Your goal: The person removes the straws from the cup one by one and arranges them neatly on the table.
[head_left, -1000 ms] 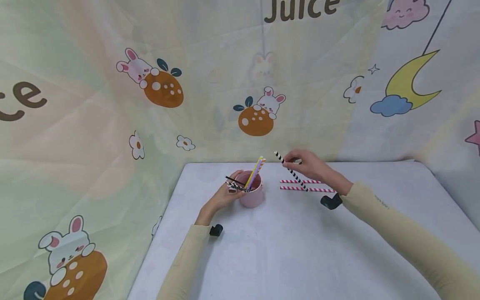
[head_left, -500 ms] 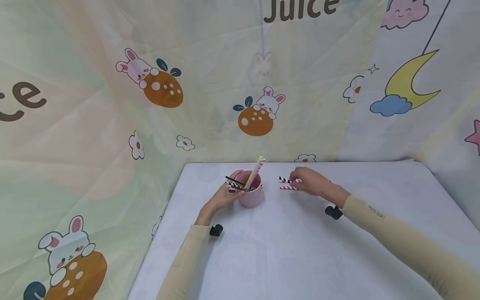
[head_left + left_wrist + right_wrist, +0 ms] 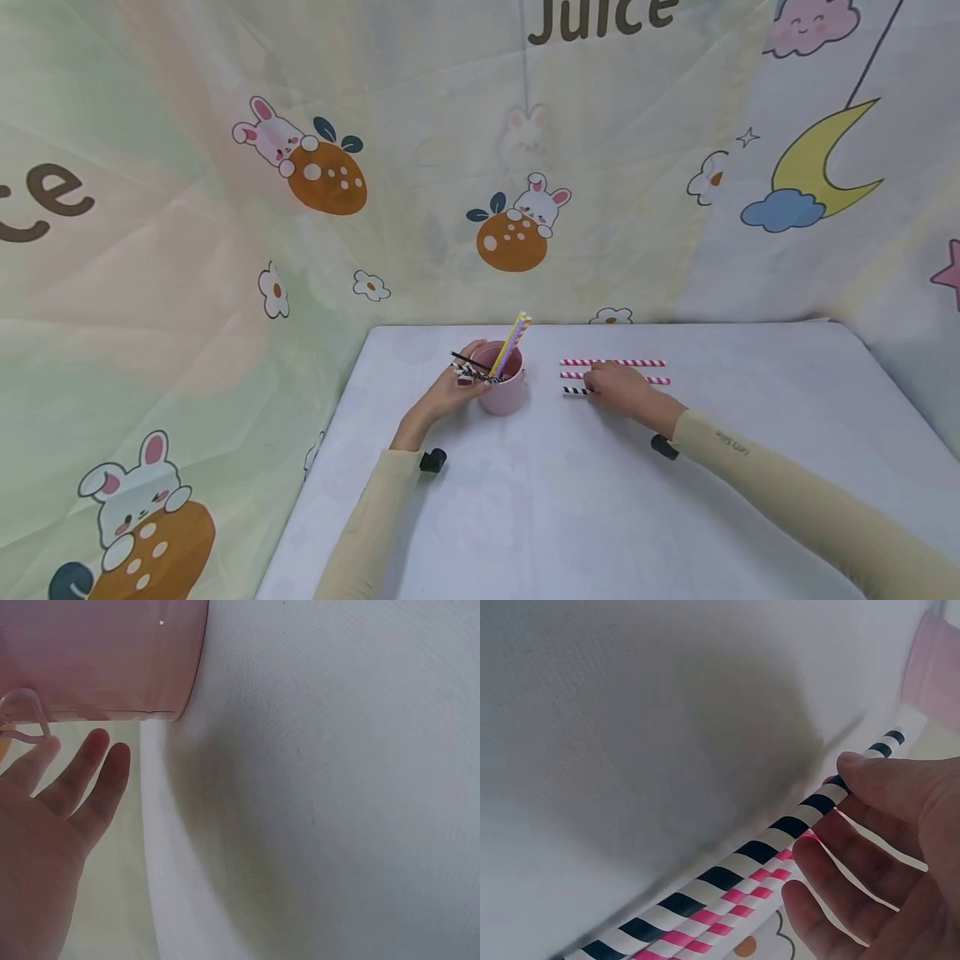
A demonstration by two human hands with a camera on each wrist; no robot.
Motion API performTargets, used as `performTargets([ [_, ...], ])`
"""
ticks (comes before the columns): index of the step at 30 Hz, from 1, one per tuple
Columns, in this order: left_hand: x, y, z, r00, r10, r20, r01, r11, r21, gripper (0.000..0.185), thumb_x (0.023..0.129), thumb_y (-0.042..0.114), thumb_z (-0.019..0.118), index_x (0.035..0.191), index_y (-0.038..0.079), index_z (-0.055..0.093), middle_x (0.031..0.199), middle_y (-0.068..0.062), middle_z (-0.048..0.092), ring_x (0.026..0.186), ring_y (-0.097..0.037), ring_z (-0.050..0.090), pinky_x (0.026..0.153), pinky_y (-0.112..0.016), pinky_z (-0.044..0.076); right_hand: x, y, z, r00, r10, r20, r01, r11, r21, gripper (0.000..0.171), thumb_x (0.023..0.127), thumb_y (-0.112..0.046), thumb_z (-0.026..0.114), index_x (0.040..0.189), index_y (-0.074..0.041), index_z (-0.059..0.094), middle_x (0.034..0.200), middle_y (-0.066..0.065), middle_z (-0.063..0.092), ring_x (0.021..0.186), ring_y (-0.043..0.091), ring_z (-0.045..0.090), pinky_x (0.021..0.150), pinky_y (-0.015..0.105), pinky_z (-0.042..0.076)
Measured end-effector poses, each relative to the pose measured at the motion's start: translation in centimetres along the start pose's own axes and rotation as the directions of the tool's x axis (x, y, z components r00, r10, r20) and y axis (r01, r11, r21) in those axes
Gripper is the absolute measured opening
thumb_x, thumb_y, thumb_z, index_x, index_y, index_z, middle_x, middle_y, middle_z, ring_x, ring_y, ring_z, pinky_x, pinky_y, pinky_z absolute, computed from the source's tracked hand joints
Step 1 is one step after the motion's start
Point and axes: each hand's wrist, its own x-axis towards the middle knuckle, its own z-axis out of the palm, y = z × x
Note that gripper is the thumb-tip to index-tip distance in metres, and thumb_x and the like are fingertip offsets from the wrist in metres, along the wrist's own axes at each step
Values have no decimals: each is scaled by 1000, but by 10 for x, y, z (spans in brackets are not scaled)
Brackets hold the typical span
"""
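Observation:
My left hand [image 3: 444, 395] grips a small pink bucket [image 3: 504, 402] by its left side. In the left wrist view, one fingertip lies at the wire loop [image 3: 30, 696] on the bucket [image 3: 127, 656]. A yellow straw [image 3: 506, 348] and purple and orange striped ones lean in it, while dark straws [image 3: 471, 362] slant out past my left hand. To its right, my right hand [image 3: 626, 389] pinches a black-and-white striped straw [image 3: 721, 877] between thumb and fingers, close over the table. Two pink-and-white striped straws [image 3: 645, 363] lie side by side just behind it, partly hidden by that hand.
A white cloth covers the table [image 3: 540, 508]. Behind it and at both sides hangs a printed fabric backdrop [image 3: 420, 208] with rabbits, flowers and a moon. Each wrist wears a small black camera [image 3: 432, 460].
My right hand has brought the black-and-white straw down from a tilted hold, then toward me, to the near side of the pink-striped straws. The left hand and bucket stay put.

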Motion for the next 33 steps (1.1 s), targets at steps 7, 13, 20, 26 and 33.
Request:
performTargets([
  [7,0,7,0,1000,-12,25,12,1000,14,84,91,15,74,159,17,24,159,-10,40,147,-27,36,122,-47,25,1,2,5,1000,9,-8,-9,1000,13,15,88,-18,77,97,-8,70,86,1,64,79,17,55,74,34,52],
  [13,1,2,2,1000,-6,-6,6,999,31,83,90,12,74,157,22,27,157,-6,43,146,-26,39,121,-49,26,-1,0,5,1000,10,-20,-10,1000,26,17,87,-17,78,98,-8,70,87,2,63,79,17,57,76,35,53],
  [20,0,4,1,1000,-14,-6,14,1000,27,83,91,13,74,158,24,27,157,-6,43,145,-26,39,120,-50,28,-2,0,6,999,3,-32,-1,999,36,17,87,-16,78,99,-7,70,88,2,63,81,18,57,77,36,54],
  [26,0,4,1,1000,-17,-5,17,1000,21,84,90,10,74,158,24,27,157,-6,43,144,-26,40,119,-51,29,-2,0,6,1000,10,-26,-9,999,41,17,87,-17,78,98,-8,70,88,3,63,81,17,58,77,36,54],
  [33,0,3,1,1000,-23,0,23,1000,1,84,90,10,74,158,25,27,157,-5,43,144,-25,40,119,-50,29,-2,0,5,1000,8,-26,-7,999,50,16,88,-17,78,98,-7,70,89,3,64,82,18,58,78,36,54],
])
